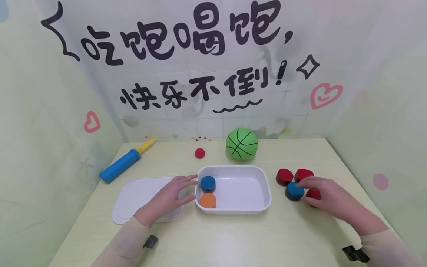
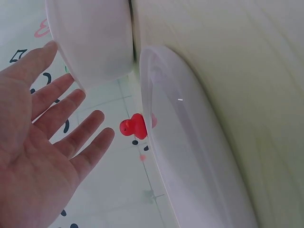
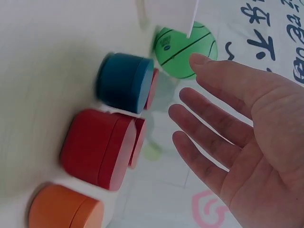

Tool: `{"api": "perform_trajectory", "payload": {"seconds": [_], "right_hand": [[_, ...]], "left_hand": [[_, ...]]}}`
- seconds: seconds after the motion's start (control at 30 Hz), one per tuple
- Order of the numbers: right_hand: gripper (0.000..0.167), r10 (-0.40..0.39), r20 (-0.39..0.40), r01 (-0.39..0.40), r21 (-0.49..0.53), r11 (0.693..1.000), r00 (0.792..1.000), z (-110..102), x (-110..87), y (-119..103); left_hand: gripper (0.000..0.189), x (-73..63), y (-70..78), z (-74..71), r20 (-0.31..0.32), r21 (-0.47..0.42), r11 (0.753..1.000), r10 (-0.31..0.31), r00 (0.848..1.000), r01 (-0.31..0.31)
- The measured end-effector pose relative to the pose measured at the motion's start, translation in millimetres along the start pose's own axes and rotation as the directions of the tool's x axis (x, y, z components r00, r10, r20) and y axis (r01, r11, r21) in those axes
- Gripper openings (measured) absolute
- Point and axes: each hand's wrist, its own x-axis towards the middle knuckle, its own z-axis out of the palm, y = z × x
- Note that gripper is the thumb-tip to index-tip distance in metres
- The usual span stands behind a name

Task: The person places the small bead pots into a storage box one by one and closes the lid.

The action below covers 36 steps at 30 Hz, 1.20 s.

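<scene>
My left hand (image 1: 170, 198) is at the left end of the white rectangular container (image 1: 233, 211), fingers extended beside its rim; whether they touch it I cannot tell. Inside the container, a blue block (image 1: 208, 184) stands behind an orange block (image 1: 208, 200). Over on the right, my right hand (image 1: 325, 196) hovers with parted fingers beside another blue block (image 1: 294, 191). Near it are three red blocks, one (image 1: 284, 177) behind, one (image 1: 303, 175) farther right, one (image 1: 313, 195) partly under the fingers. The right wrist view shows nothing in that hand and another orange block (image 3: 65, 209), hidden in the head view.
A flat white lid (image 1: 140, 193) lies left of the container, partly beneath my left forearm. Behind stand a green ball (image 1: 242, 144) and a small red duck (image 2: 135, 127). A blue pump (image 1: 121, 165) with yellow nozzle lies back left. Printed sheets enclose the table.
</scene>
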Motion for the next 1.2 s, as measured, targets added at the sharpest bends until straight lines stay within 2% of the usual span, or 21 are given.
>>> {"api": "perform_trajectory", "payload": {"seconds": [0.27,0.57,0.97,1.2], "right_hand": [[0.045,0.048,-0.003,-0.048,-0.049,0.998,0.999,-3.6,-15.0,24.3],[0.049,0.035,-0.017,-0.036,-0.039,0.999,0.999,-2.9,-24.4,55.9],[0.056,0.089,0.039,-0.09,0.017,0.996,0.995,-0.7,-25.7,65.2],[0.055,0.081,0.054,-0.083,0.029,0.996,0.995,1.2,-26.2,68.3]], "left_hand": [[0.056,-0.4,0.6,0.5,-0.002,-0.002,1.0,-0.014,1.0,0.014],[0.056,-0.5,1.4,-0.5,0.004,0.0,1.0,-0.013,1.0,0.013],[0.056,-0.6,1.4,-1.5,0.003,0.006,1.0,0.021,1.0,-0.021],[0.056,-0.5,1.2,-0.6,0.008,0.009,1.0,0.019,1.0,-0.019]]}}
